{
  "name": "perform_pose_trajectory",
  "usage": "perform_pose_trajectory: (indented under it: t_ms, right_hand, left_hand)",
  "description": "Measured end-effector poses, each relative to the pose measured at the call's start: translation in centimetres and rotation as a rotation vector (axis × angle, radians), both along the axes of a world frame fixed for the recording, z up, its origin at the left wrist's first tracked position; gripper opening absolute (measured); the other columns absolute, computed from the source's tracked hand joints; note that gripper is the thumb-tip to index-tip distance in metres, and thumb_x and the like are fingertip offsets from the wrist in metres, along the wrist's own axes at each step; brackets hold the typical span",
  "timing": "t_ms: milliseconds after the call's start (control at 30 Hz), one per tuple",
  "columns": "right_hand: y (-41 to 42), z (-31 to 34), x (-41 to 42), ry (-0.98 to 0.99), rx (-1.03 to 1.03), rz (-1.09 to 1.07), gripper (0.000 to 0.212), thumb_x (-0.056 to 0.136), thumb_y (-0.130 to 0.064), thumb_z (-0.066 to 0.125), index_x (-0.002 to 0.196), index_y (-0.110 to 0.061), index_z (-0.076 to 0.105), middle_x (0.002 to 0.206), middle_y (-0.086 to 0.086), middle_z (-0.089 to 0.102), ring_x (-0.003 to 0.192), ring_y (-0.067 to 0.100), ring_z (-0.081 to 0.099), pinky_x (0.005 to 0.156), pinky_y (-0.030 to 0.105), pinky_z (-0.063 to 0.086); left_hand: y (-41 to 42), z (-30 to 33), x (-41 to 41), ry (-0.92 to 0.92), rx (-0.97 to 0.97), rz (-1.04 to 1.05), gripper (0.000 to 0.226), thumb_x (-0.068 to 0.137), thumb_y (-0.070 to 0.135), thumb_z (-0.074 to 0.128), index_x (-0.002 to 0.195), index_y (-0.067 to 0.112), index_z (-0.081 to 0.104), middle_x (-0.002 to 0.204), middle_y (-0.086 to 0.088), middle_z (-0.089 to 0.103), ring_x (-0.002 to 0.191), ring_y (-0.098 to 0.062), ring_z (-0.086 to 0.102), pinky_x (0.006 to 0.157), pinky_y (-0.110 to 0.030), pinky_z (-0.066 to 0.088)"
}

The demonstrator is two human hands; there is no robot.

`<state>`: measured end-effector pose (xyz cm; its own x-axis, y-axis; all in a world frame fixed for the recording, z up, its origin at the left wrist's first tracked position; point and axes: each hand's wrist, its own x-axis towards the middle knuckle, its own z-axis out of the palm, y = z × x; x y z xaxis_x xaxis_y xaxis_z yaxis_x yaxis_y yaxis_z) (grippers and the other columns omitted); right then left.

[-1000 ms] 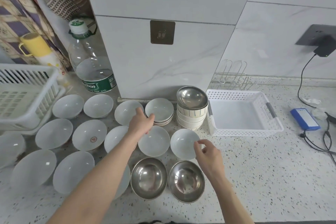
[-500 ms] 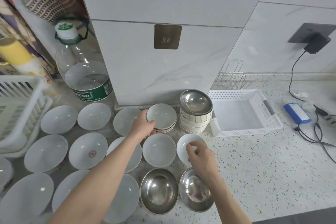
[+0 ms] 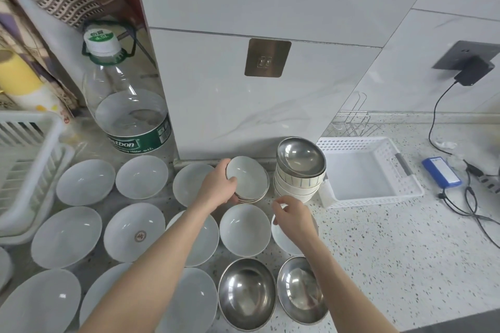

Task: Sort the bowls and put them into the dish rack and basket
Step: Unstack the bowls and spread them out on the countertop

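Several white bowls (image 3: 85, 181) lie spread over the speckled counter, with two steel bowls (image 3: 246, 295) at the front. My left hand (image 3: 216, 189) grips a short stack of shallow white bowls (image 3: 250, 180) by its left rim, and the stack tilts up. My right hand (image 3: 293, 217) is on a small white bowl (image 3: 285, 243), fingers curled at its far rim. A taller stack of bowls with a steel bowl on top (image 3: 301, 159) stands just behind. The white basket (image 3: 411, 192) is at the right, the white dish rack (image 3: 29, 170) at the left.
A large water bottle (image 3: 130, 108) stands behind the bowls beside the tiled column. A wire rack (image 3: 351, 121) leans behind the basket. A blue power bank (image 3: 442, 171) and black cables (image 3: 472, 205) lie on the counter at the right.
My left hand has taken hold of the short stack of shallow bowls and tilted it up. My right hand stays at the small white bowl. The camera has moved closer.
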<state>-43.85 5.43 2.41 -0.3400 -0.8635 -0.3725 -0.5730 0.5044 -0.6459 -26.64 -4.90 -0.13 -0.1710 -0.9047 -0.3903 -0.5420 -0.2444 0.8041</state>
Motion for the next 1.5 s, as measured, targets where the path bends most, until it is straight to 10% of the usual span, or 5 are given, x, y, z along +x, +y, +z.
perform_pose_trajectory:
  t_ms: [400,733,1000,1200,1500]
  right_hand:
    - [-3.6,-1.1,1.6,-0.048,0.078,-0.009,0.025,0.087,-0.015,0.044,0.067,-0.011,0.058,0.061,0.0,0.068,0.054,0.015,0.055,0.054,0.026,0.039]
    - [-6.1,-2.9,3.3,-0.073,0.123,-0.158,0.025,0.082,-0.007,0.047,0.104,0.0,0.054,0.066,0.007,0.067,0.062,0.018,0.06,0.063,0.027,0.043]
    - [-6.4,-3.6,3.7,-0.104,0.004,-0.199,0.044,0.08,-0.01,0.042,0.122,-0.004,0.052,0.105,0.018,0.066,0.095,0.036,0.065,0.086,0.043,0.055]
    - [-3.5,-1.3,3.7,-0.065,-0.185,-0.082,0.027,0.085,-0.008,0.04,0.11,-0.016,0.049,0.079,0.011,0.066,0.076,0.027,0.066,0.061,0.034,0.049]
    - [5.6,0.9,-0.9,-0.557,-0.261,-0.18,0.043,0.086,-0.001,0.046,0.116,-0.027,0.062,0.053,-0.002,0.06,0.045,0.008,0.05,0.04,0.017,0.039]
  left_hand:
    - [1.0,3.0,4.2,0.31,0.045,0.265,0.05,0.087,0.006,0.041,0.118,0.044,0.044,0.046,-0.008,0.064,0.031,-0.014,0.038,0.033,-0.017,0.026]
    - [3.6,4.1,8.2,0.466,0.055,0.477,0.051,0.088,-0.002,0.036,0.124,0.032,0.046,0.088,-0.02,0.061,0.035,-0.009,0.051,0.032,-0.015,0.021]
    - [5.9,4.1,9.4,0.458,0.074,0.495,0.052,0.089,-0.004,0.035,0.129,0.027,0.044,0.069,-0.015,0.063,0.051,-0.021,0.056,0.033,-0.017,0.021]
    - [7.3,4.5,9.6,0.449,0.061,0.55,0.052,0.089,-0.004,0.035,0.132,0.025,0.043,0.071,-0.019,0.061,0.039,-0.011,0.053,0.033,-0.016,0.022]
    - [9.0,5.1,7.2,0.463,0.051,0.566,0.05,0.091,-0.005,0.038,0.129,0.027,0.044,0.074,-0.018,0.063,0.04,-0.011,0.054,0.034,-0.015,0.02]
